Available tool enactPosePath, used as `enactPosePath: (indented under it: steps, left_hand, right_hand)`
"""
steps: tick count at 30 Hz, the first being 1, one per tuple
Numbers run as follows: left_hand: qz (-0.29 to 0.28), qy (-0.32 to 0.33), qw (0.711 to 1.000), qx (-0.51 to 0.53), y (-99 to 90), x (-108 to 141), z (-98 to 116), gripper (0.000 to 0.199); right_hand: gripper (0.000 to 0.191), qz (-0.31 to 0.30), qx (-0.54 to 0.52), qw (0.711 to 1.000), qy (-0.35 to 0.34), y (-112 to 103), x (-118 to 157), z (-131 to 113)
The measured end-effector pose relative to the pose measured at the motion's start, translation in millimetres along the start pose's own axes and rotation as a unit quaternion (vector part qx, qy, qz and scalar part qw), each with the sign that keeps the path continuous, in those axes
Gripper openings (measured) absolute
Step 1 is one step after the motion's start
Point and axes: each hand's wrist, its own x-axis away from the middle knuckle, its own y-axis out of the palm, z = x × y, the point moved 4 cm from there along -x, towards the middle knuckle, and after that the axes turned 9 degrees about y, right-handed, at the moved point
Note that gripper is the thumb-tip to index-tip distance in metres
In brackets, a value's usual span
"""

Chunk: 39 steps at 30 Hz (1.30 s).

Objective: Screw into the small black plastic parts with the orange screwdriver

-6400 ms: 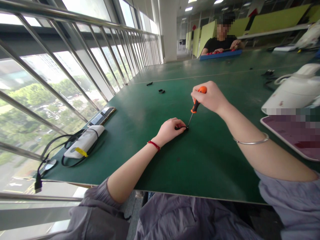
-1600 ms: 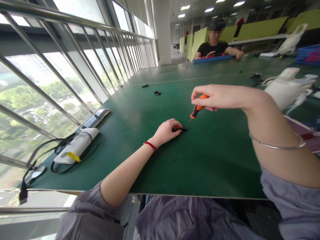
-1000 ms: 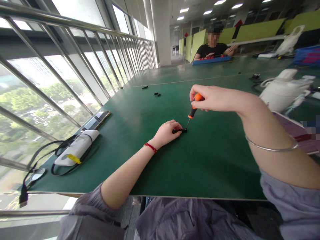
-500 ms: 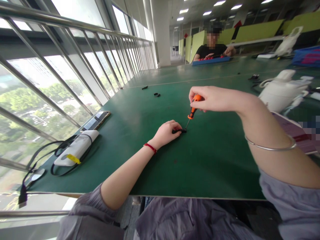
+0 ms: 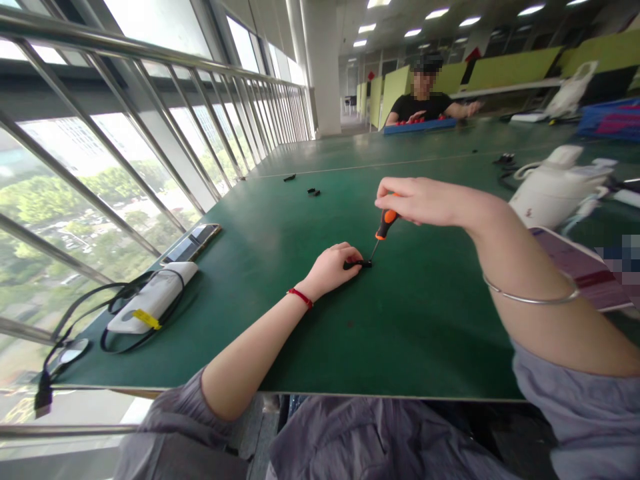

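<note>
My left hand [image 5: 336, 265] rests on the green table [image 5: 425, 320], fingers closed on a small black part [image 5: 364, 264] that lies against the tabletop. The part's exact kind is too small to make out. My right hand [image 5: 417, 200] grips the top of an orange and black screwdriver [image 5: 384, 225] from above. The screwdriver leans, its thin shaft pointing down, and its tip meets the right end of the black part. Some fingers of the right hand hide the upper handle.
Small black pieces [image 5: 313, 193] lie farther up the table. At left are a phone [image 5: 193, 243] and a white device [image 5: 155, 297] with a black cable. A white kettle-like container [image 5: 547, 187] and a purple sheet [image 5: 575, 267] stand right. A person [image 5: 420, 103] sits opposite behind a blue tray [image 5: 420, 126].
My right hand's grip has shifted on the screwdriver, covering more of the handle's top. The left hand and black part stay put. The person opposite has stretched an arm outward.
</note>
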Motion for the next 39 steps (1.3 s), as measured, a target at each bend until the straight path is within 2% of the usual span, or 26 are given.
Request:
enactPosePath:
  steps: [2,4,11,14,16,19,24,28,32,39]
  left_hand:
    - [-0.001,-0.002,1.0,-0.001,-0.2,0.1,0.0,0.015]
    - [0.001,-0.001,1.0,0.0,-0.5,0.1,0.2,0.015]
    - [0.001,0.001,1.0,-0.002,-1.2,0.2,1.0,0.016]
    - [0.003,0.004,1.0,-0.002,-1.2,0.4,1.3,0.015]
    - [0.003,0.006,1.0,-0.003,-1.2,0.5,1.6,0.015]
    - [0.0,0.005,1.0,-0.006,-1.6,0.4,2.3,0.016]
    - [-0.007,-0.005,1.0,-0.009,-2.6,-0.1,3.4,0.016]
    - [-0.002,0.003,1.0,-0.014,-3.1,-0.1,4.0,0.015]
    - [-0.002,0.009,1.0,-0.017,-2.3,0.7,3.4,0.015]
    - [-0.004,0.008,1.0,-0.017,-2.0,0.1,2.8,0.015]
  right_hand:
    - [0.031,-0.011,-0.012,1.0,-0.002,0.3,0.9,-0.7]
    - [0.026,-0.009,-0.009,1.0,-0.003,0.8,1.0,-1.2]
    - [0.021,0.038,0.051,0.998,-0.009,-0.6,-0.8,-2.2]
    - [0.031,0.015,0.047,0.999,0.012,-1.8,2.9,-0.9]
    - [0.03,-0.005,0.028,1.0,0.003,-1.4,4.7,-1.4]
    - [0.021,0.013,0.019,1.0,-0.011,-1.9,3.5,-1.5]
    - [0.022,0.023,0.045,0.999,0.0,-1.2,0.1,-0.6]
    - [0.033,0.007,0.024,1.0,-0.008,-2.2,2.8,-1.9]
    - [0.021,0.029,0.025,0.999,-0.014,-2.2,2.2,-1.5]
    - [0.038,0.001,0.025,1.0,0.007,-1.3,4.1,0.1]
